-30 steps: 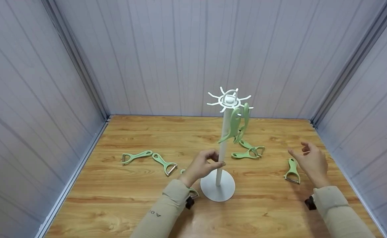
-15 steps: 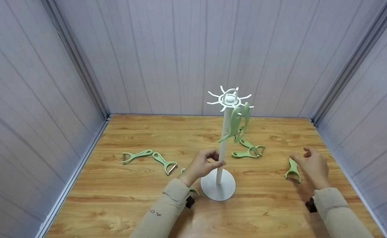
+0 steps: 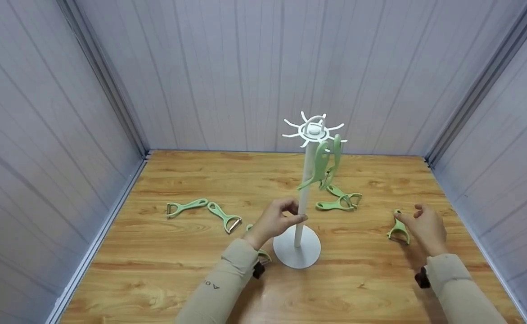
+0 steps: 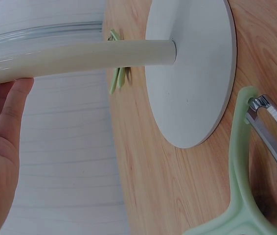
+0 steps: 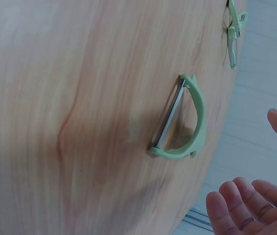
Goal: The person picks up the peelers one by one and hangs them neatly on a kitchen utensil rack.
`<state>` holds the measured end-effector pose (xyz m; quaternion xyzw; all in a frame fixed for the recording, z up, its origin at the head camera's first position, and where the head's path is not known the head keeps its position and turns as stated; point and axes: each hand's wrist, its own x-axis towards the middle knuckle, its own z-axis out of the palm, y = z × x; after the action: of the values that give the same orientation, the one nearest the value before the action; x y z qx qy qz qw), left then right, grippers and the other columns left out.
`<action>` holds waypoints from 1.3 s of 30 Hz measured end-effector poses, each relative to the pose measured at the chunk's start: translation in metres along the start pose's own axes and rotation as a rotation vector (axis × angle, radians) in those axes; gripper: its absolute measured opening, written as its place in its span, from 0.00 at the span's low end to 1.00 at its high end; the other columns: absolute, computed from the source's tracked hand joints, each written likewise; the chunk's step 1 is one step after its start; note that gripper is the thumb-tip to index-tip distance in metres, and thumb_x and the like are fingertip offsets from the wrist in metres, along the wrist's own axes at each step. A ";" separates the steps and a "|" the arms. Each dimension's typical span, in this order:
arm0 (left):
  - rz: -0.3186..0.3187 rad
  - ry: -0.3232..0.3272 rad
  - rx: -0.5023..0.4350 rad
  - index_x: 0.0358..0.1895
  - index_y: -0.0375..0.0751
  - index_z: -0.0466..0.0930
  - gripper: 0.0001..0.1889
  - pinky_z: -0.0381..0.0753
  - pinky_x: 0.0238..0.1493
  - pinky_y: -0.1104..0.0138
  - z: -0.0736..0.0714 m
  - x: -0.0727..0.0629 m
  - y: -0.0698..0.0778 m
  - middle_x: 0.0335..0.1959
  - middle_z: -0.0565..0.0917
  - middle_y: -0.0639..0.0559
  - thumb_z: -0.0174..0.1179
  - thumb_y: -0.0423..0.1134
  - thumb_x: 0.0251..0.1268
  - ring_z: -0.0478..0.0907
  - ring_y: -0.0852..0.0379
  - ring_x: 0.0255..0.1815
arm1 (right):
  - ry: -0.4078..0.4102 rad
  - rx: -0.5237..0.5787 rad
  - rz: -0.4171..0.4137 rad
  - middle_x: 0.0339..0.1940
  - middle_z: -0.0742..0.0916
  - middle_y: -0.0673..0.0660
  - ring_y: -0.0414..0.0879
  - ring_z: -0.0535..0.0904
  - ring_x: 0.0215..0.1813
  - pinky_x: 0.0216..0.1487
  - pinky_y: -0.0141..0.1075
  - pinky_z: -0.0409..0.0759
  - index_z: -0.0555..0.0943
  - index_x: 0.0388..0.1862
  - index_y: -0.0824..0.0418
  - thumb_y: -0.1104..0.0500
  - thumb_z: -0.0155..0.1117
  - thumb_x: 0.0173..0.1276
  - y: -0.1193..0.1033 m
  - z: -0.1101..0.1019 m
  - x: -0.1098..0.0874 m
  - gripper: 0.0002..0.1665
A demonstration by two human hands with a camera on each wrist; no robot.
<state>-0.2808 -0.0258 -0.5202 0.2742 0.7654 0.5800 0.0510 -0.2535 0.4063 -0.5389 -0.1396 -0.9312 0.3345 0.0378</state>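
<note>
My left hand (image 3: 277, 222) grips the white pole (image 4: 94, 55) of a round-based stand with a ring of hooks (image 3: 315, 130) on top. Two green peelers (image 3: 321, 162) hang from hooks on its right side. My right hand (image 3: 427, 227) hovers at a green Y-shaped peeler (image 3: 398, 231) lying on the table, its thumb over the handle end in the head view. In the right wrist view, the thumb and fingers are apart with nothing between them, and the peeler (image 5: 197, 117) lies below.
Two peelers (image 3: 335, 204) lie crossed behind the stand's right side. Further left lie a peeler (image 3: 186, 207) and another peeler (image 3: 225, 218). One more peeler (image 3: 264, 257) is partly hidden by the left forearm. Pale panel walls (image 3: 254, 76) enclose the wooden table (image 3: 358, 288).
My right hand has lowered toward the peeler on the right, its thumb now over the handle end. The left hand keeps its grip on the pole. The head view has tilted slightly.
</note>
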 end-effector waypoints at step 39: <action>-0.013 0.009 0.016 0.46 0.39 0.87 0.07 0.85 0.59 0.49 0.000 0.000 0.000 0.42 0.90 0.48 0.72 0.38 0.74 0.83 0.61 0.45 | -0.253 -0.079 0.056 0.75 0.72 0.85 0.80 0.75 0.71 0.68 0.70 0.77 0.60 0.79 0.86 0.39 0.67 0.77 0.019 0.010 0.009 0.57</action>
<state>-0.2810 -0.0256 -0.5198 0.2669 0.7721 0.5746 0.0492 -0.2598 0.4164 -0.5591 -0.1235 -0.9367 0.3135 -0.0947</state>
